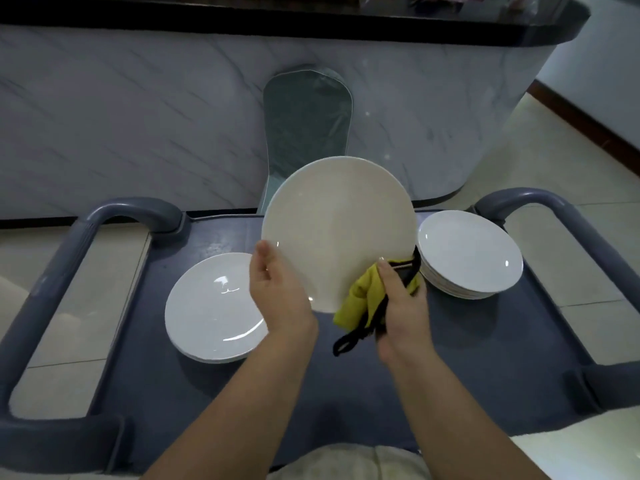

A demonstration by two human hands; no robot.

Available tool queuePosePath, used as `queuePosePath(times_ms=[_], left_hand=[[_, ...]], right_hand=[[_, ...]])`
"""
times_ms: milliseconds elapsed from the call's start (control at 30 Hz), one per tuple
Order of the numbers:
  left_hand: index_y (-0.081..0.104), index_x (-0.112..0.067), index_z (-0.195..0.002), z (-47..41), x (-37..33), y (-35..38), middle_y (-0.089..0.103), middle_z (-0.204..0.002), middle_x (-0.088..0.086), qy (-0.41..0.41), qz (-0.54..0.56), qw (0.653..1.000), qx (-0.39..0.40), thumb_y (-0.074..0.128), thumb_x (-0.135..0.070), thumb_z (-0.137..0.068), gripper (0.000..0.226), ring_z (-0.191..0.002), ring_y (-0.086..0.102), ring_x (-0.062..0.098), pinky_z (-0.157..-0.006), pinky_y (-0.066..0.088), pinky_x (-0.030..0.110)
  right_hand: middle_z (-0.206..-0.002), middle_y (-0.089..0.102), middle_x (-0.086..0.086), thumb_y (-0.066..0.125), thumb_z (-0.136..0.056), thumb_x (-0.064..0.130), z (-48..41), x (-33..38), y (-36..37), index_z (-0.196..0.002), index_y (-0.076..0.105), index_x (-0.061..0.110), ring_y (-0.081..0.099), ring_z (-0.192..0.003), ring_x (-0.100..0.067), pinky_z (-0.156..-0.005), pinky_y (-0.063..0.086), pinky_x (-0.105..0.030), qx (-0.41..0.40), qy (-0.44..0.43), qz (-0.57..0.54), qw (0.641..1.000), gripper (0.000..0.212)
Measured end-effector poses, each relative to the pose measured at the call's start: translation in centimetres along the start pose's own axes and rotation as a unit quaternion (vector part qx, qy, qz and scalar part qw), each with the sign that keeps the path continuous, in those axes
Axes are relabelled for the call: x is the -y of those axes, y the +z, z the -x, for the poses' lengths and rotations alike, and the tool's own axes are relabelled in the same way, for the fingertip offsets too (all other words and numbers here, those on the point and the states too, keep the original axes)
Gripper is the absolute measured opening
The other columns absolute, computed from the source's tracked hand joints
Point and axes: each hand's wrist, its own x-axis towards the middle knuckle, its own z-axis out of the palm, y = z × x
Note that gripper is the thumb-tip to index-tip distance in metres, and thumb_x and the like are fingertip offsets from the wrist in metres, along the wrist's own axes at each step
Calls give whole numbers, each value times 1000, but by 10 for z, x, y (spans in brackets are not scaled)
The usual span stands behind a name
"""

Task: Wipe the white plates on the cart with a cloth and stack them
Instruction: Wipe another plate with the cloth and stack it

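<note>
White plate (337, 230), glossy and tilted up, sits in left grip (280, 289); right grip (401, 306) clutches yellow cloth (360, 299).

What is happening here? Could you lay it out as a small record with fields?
held plate: white, tilted up above the cart
left hand: grips its left rim
right hand: holds a yellow cloth at its lower right edge
left stack: short pile of white plates on the cart
right stack: taller pile of white plates
</note>
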Motion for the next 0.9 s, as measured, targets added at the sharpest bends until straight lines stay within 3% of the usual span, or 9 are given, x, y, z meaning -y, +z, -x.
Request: queuePosePath(times_ms=[100, 233, 300, 400, 467, 600, 733, 800, 900], left_hand=[[63, -35, -99, 3, 32, -7, 69, -99, -16, -96, -24, 994, 44, 37, -48, -100, 29, -98, 65, 7, -94, 50, 32], [55, -13, -130, -8, 41, -25, 66, -119, 12, -294, -58, 948, 110, 50, -29, -100, 35, -102, 65, 24, -89, 54, 39], [49, -7, -135, -6, 26, -23, 59, -129, 19, -347, 27, 928, 129, 54, -29, -97, 44, -110, 62, 29, -91, 52, 39], [52, -1, -124, 3, -2, -7, 61, -124, 21, -379, 106, 902, 177, 64, -42, -83, 59, -114, 60, 33, -96, 49, 46], [55, 2, -115, 2, -9, 6, 64, -113, 22, -391, 98, 901, 160, 68, -34, -84, 49, -105, 64, 34, -87, 54, 46], [55, 5, -104, -9, -4, 16, 64, -90, 22, -400, 99, 907, 86, 55, -5, -95, 13, -80, 66, 34, -54, 59, 44], [56, 7, -109, -4, 11, 18, 69, -97, 23, -365, 124, 919, 86, 48, 3, -95, 17, -81, 69, 31, -58, 60, 41], [57, -1, -117, 1, 21, 20, 69, -108, 17, -309, 127, 937, 102, 47, -1, -96, 23, -88, 71, 26, -68, 61, 39], [51, -15, -130, 1, 31, 22, 65, -123, 7, -193, 128, 966, 117, 44, -5, -99, 33, -105, 67, 23, -80, 59, 41]], right_hand=[[-84, 68, -3, 74, -84, 14, -17, -9, -7, -102, 61, 15, 66, -78, -24, -60, 53, -34, -82, 12, 1, 997, 22], [-88, 65, 12, 74, -83, 12, -28, 22, -34, -97, 61, 27, 61, -76, 0, -72, 48, -21, -118, -207, 173, 956, 25], [-85, 61, 10, 76, -82, 12, -31, 29, -45, -95, 60, 25, 57, -76, -5, -72, 44, -16, -68, -383, 304, 870, 24], [-85, 63, -4, 77, -78, 11, -41, 24, -48, -97, 64, 8, 53, -74, -21, -71, 42, -28, 49, -587, 447, 673, 24], [-88, 66, -10, 80, -73, 6, -43, 12, -45, -102, 62, 12, 56, -73, -28, -70, 44, -35, 73, -613, 468, 632, 35], [-93, 68, -10, 76, -79, 10, -51, 9, -48, -106, 63, 13, 59, -78, -31, -76, 49, -43, 140, -621, 451, 626, 30], [-103, 66, -5, 70, -86, 20, -69, 36, -66, -111, 63, 17, 59, -93, -25, -88, 46, -37, 265, -580, 442, 631, 27], [-97, 65, 4, 72, -85, 25, -71, 48, -75, -109, 63, 26, 59, -90, -19, -83, 47, -31, 274, -474, 407, 731, 25], [-84, 64, 14, 73, -86, 16, -76, 76, -71, -95, 61, 40, 62, -80, -9, -75, 50, -29, 160, -249, 297, 908, 28]])
